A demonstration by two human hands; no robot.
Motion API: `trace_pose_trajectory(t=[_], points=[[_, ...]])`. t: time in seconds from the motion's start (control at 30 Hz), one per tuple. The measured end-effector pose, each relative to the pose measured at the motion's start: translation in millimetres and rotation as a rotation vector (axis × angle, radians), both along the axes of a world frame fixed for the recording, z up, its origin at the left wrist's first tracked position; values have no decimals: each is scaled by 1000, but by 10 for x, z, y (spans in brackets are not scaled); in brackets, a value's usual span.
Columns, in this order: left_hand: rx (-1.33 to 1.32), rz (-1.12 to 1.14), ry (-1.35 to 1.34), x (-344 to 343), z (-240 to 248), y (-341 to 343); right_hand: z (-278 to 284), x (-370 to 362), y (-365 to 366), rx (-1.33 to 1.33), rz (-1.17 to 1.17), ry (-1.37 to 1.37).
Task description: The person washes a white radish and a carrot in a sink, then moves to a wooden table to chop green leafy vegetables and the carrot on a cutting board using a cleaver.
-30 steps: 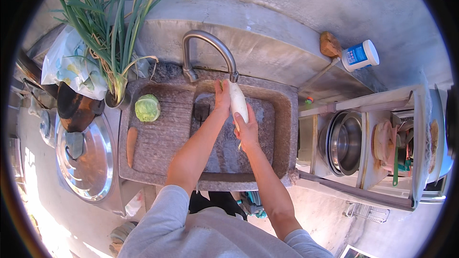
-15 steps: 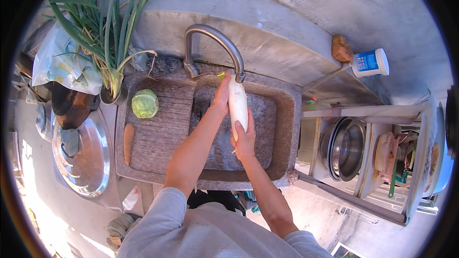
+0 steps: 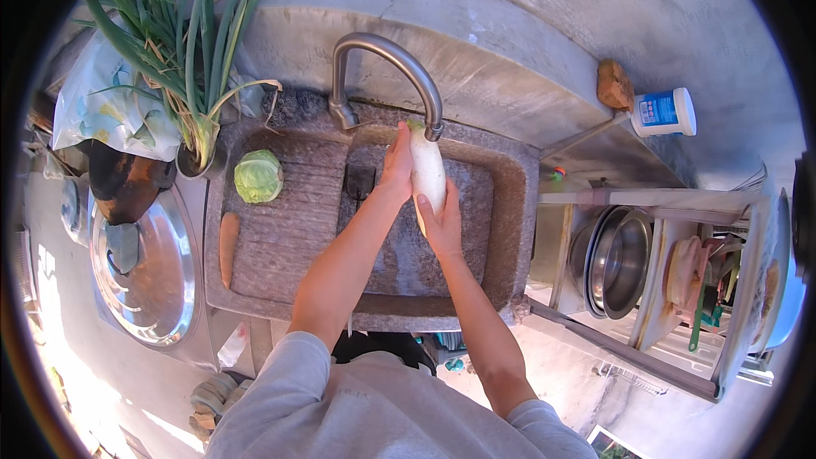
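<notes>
A long white radish is held between my two hands above the right basin of the stone sink. Its upper end, with a bit of green, is close beneath the spout of the curved metal faucet. My left hand presses against the radish's left side near the top. Lower down, my right hand wraps round the other end and covers part of it. On the ribbed drainboard to the left lie a green cabbage and a carrot.
Left of the sink, tall green onions stand in a pot beside a plastic bag. A large shiny lid lies nearer. To the right, a rack holds metal basins; a white tub lies sideways by a brick.
The radish has tipped so that its lower end is higher and looks shorter. My right hand has shifted slightly up and right with it; my left hand still touches its upper part.
</notes>
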State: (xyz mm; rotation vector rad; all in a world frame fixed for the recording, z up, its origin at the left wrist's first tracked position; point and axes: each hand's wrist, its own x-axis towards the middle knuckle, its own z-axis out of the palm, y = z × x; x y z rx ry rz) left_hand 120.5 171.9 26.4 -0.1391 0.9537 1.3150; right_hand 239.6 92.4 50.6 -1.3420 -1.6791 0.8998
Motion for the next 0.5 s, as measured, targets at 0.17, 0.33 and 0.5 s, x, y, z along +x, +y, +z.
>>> trace_pose_trajectory(t=[0.17, 0.33, 0.5], points=[[172, 154, -176, -89, -243, -236, 66, -310, 656, -381, 18, 126], [440, 284, -297, -517, -425, -368, -214, -459, 954, -497, -125, 619], [473, 397, -397, -518, -419, -325, -388, -411, 1074, -578, 1, 905]])
